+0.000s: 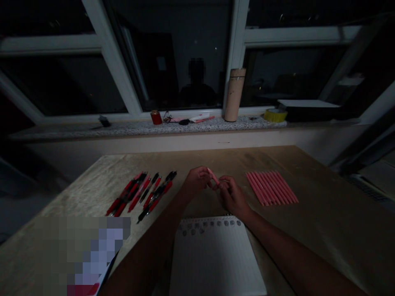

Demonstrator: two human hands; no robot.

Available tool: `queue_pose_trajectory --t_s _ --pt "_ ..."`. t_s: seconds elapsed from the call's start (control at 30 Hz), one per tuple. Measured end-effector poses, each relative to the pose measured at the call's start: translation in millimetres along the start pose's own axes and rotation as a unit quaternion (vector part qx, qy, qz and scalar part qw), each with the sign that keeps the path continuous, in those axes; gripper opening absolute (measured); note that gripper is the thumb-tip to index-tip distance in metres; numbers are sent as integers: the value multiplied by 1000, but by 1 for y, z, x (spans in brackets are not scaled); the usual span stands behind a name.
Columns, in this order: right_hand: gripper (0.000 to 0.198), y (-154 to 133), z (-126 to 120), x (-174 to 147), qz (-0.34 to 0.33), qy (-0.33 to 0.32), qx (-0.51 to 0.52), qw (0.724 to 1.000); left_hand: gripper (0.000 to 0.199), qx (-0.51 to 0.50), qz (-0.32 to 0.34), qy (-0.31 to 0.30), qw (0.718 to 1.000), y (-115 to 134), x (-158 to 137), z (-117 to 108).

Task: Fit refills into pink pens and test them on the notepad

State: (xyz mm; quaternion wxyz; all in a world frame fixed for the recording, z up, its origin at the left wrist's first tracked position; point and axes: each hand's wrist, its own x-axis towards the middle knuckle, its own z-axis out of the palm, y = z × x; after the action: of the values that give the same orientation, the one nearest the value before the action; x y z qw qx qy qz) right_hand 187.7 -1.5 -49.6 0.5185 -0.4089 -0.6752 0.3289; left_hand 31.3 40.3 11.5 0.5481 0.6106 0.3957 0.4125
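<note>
A slim pink pen (213, 176) slants between my two hands, above the far side of the notebook. My left hand (197, 179) is closed at its upper end, with the fingers curled. At the lower end my right hand (233, 197) pinches it between thumb and fingers. Beneath my forearms lies an open spiral notebook (216, 259) with lined pages and rows of small dark round scribbles along its top. Several pink pens (271, 188) lie side by side in a neat row to the right. On the left are several red and black pens (145, 191) in loose slanted groups.
A wooden table (324, 230) carries everything. Beyond it, a speckled windowsill (132, 130) holds a tall flask (235, 94), a red jar (156, 117), yellow tape (275, 115) and small clutter. A partly blurred-out flat item (106, 250) lies at the front left.
</note>
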Motion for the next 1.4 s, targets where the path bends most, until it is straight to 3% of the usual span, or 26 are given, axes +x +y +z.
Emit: queue_pose_trajectory --t_s 0.27,0.5,0.73,0.9,1.03,1.17,1.4 --pt "36 4 2 1 50 24 1 998 27 -34 14 115 993 3 4 -14" --pt "25 9 3 2 64 45 -22 997 30 -63 26 209 976 7 8 -27" --pt "25 11 1 2 65 48 -40 996 32 -64 45 224 972 11 9 -28" --pt "31 4 -3 2 40 12 -81 996 30 -60 47 218 973 9 9 -28" --pt "37 1 -3 0 46 -20 -52 997 32 -63 48 222 972 10 8 -27" --pt "29 1 -1 0 62 -7 -7 998 33 -67 45 223 971 12 7 -27" --pt "36 0 -4 1 44 -22 -39 998 31 -74 47 222 971 11 8 -26"
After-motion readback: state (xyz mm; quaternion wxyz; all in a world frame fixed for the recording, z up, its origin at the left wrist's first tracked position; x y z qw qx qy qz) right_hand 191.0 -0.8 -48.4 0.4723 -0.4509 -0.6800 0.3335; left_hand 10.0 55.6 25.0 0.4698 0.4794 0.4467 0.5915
